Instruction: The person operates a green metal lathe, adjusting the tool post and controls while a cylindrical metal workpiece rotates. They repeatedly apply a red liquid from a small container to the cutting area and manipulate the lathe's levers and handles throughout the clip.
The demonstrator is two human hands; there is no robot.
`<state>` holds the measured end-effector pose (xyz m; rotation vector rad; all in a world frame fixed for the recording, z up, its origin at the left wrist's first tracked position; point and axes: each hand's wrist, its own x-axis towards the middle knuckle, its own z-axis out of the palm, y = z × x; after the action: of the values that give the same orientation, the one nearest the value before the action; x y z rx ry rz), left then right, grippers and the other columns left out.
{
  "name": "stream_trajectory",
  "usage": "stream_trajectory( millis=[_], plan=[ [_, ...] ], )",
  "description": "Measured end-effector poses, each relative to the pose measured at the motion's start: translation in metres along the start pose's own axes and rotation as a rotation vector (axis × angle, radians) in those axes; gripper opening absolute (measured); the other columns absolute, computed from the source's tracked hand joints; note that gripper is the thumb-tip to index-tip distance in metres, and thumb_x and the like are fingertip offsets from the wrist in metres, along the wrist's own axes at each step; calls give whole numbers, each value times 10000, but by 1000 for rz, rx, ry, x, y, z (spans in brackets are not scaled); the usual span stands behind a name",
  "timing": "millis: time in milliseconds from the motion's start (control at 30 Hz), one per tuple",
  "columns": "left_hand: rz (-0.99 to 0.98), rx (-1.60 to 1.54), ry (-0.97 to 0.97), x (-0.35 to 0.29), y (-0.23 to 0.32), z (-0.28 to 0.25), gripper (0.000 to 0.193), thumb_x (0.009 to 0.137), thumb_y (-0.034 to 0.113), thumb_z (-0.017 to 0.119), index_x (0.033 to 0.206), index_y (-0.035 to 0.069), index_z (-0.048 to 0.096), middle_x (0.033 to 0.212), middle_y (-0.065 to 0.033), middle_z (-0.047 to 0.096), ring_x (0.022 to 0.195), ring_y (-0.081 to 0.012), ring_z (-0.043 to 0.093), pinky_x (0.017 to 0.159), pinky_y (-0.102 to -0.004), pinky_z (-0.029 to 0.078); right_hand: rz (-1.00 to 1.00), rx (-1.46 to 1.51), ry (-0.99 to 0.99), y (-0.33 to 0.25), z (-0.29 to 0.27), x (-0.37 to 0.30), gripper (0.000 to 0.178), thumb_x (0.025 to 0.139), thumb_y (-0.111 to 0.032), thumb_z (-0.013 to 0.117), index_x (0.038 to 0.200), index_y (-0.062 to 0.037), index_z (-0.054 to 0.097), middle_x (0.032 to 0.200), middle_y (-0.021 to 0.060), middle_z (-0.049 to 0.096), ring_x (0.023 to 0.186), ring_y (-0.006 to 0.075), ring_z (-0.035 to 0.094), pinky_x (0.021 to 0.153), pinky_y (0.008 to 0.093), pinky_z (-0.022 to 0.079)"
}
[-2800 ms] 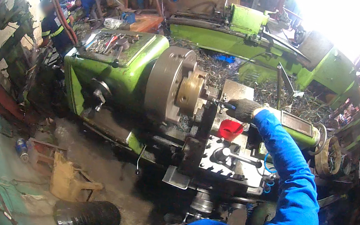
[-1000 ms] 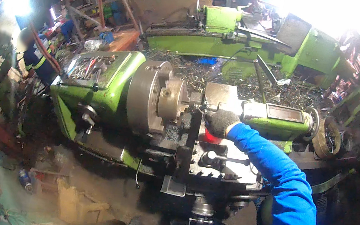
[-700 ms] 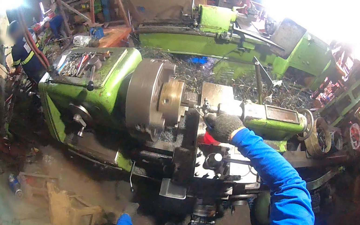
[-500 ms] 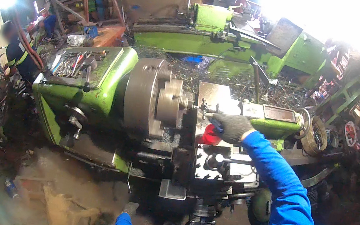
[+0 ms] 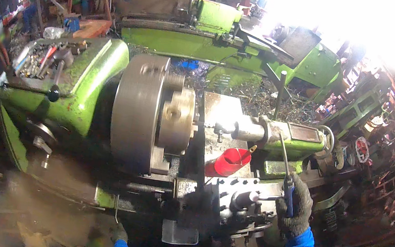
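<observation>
My right hand, in a grey glove, is closed round the blue handle of a long, thin metal-shanked tool that points up and away. What kind of tool it is I cannot make out. Beside it is the lathe's tool post. Low in view, my gloved left hand is at the lower end of a bent metal lever and seems closed on it, though its fingers are small and unclear. The big chuck has a round, brassy workpiece in its jaws.
A red cup with a brush-like stick stands behind the tool post. The tailstock is to the right. Hand tools lie on the green headstock. Metal shavings are heaped before another green lathe.
My right hand has drawn back from the red cup, toward me and rightward, with the blue-handled tool. My left hand has reached the lever. The chuck, blurred before, looks sharper.
</observation>
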<state>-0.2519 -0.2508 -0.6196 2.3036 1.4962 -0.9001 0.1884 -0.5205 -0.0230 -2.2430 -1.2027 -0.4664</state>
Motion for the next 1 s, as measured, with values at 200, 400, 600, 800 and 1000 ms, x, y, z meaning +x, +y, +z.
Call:
stream_trajectory(
  millis=[200,400,600,800,1000],
  plan=[
    [338,480,129,62,-5,47,417,1060,353,507,1389,117,606,1235,-200,662,1095,-341,674,884,-451,545,31,-175,-102,25,17,-41,857,713,-242,860,1455,-13,498,1269,221,610,1171,438,586,1014,518,485],
    [850,2544,292,46,-26,35,400,975,510,622,1147,149,635,929,-97,673,861,-220,677,678,-404,556,251,713,-241,39,-14,-3,1083,637,-221,863,1579,-30,363,1511,164,501,1407,296,478,1136,472,436],
    [776,3987,99,15,-26,-30,486,880,642,719,789,183,587,661,-8,580,535,-162,557,458,-315,436,471,742,-292,99,36,75,416,963,-126,701,1351,-7,610,1239,87,700,1108,143,645,918,297,551],
    [232,4097,-291,-71,32,-229,556,881,726,669,756,196,557,592,17,486,467,-142,466,432,-292,375,259,263,-513,142,133,101,485,904,-401,756,1251,-74,671,1041,185,738,939,315,724,856,407,568],
    [1128,4480,-340,-47,10,-193,562,965,486,662,1179,-34,651,976,-78,658,870,-220,621,730,-334,564,39,314,-581,129,146,113,408,886,-371,761,1154,-69,700,1004,178,734,919,345,726,841,444,570]
  ],
)
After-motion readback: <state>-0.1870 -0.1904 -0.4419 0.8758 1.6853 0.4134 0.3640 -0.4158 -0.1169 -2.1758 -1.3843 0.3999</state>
